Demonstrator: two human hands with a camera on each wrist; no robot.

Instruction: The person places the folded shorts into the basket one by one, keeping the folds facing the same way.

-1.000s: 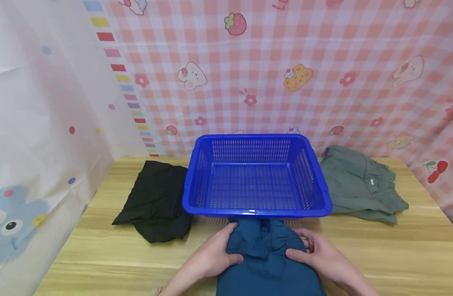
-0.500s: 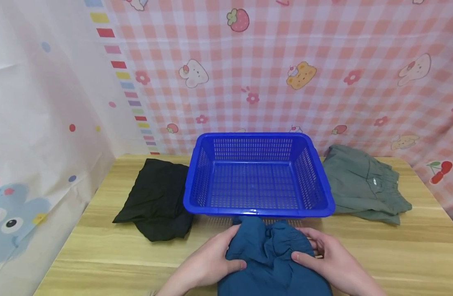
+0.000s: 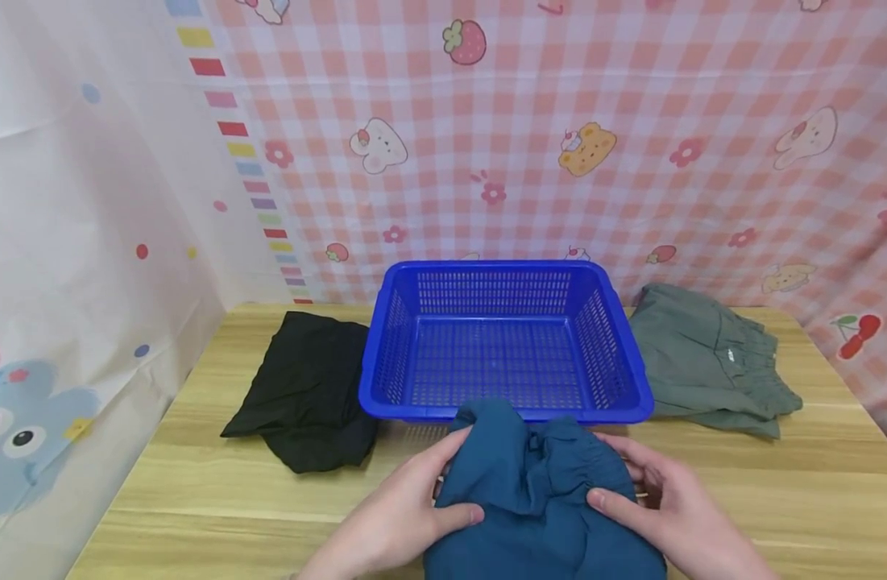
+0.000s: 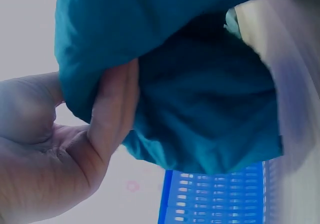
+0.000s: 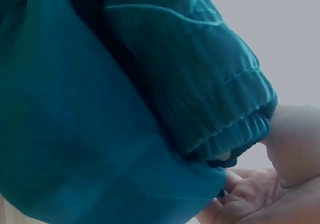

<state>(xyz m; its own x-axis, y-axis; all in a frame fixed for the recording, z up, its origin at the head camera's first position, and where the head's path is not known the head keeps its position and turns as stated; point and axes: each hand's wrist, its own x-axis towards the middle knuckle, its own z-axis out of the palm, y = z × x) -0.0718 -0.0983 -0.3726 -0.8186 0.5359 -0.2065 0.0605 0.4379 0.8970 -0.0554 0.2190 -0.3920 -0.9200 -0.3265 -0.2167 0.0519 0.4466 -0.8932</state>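
Left hand and right hand grip 1 blue garment (thumbs on top).

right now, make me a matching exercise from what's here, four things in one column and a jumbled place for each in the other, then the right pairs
1. black cloth
2. blue basket
3. grey-green garment
4. dark blue garment

A. on the table, to the basket's right
B. held by the left hand and right hand
C. on the table, to the basket's left
D. between the two garments that no hand holds

Pairs: 1-C, 2-D, 3-A, 4-B
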